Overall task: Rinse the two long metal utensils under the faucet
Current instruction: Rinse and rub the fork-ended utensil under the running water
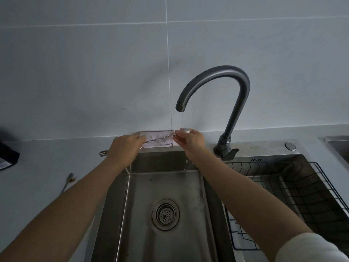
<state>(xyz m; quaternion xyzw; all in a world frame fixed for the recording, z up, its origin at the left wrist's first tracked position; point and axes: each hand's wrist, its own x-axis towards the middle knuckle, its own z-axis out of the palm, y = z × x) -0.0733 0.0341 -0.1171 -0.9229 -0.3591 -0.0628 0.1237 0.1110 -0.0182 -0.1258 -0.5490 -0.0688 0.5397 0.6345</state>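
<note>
A long thin metal utensil with a twisted stem (157, 139) is held level above the back of the sink. My left hand (126, 149) grips its left end. My right hand (190, 141) pinches its right end, where a spoon bowl (185, 130) sits under a thin stream of water from the dark gooseneck faucet (220, 72). A metal fork (103, 153) lies on the counter left of my left hand, mostly hidden by it. Another slim metal handle (67, 182) lies on the counter further left and nearer to me.
The steel sink (207, 195) has a round drain strainer (165, 214). A folded pink cloth (160, 141) lies on the ledge behind the utensil. A black wire rack (294, 195) fills the right basin. A dark box (8, 155) sits at the far left.
</note>
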